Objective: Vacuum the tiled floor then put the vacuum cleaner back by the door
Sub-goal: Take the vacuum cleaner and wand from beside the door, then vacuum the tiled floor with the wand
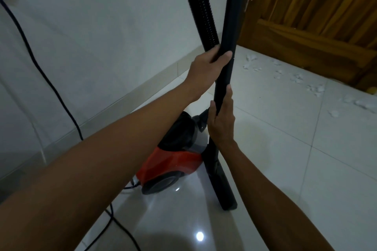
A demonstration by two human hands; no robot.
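A red and black canister vacuum cleaner (pixel 173 161) sits on the white tiled floor (pixel 285 169) near the wall. Its black wand (pixel 230 16) stands almost upright, its narrow nozzle end (pixel 227 199) resting on the tiles in front of the canister. My left hand (pixel 206 63) grips the wand higher up, next to the ribbed black hose (pixel 199 6). My right hand (pixel 221 116) holds the wand lower down, fingers wrapped round it. White scraps of debris (pixel 295 77) lie scattered on the tiles near the wooden door (pixel 316 10).
A white wall (pixel 102 36) with a pale skirting runs along the left. A black power cord (pixel 40 71) hangs down the wall and trails across the floor (pixel 122 230) near my feet. The door stands at the upper right.
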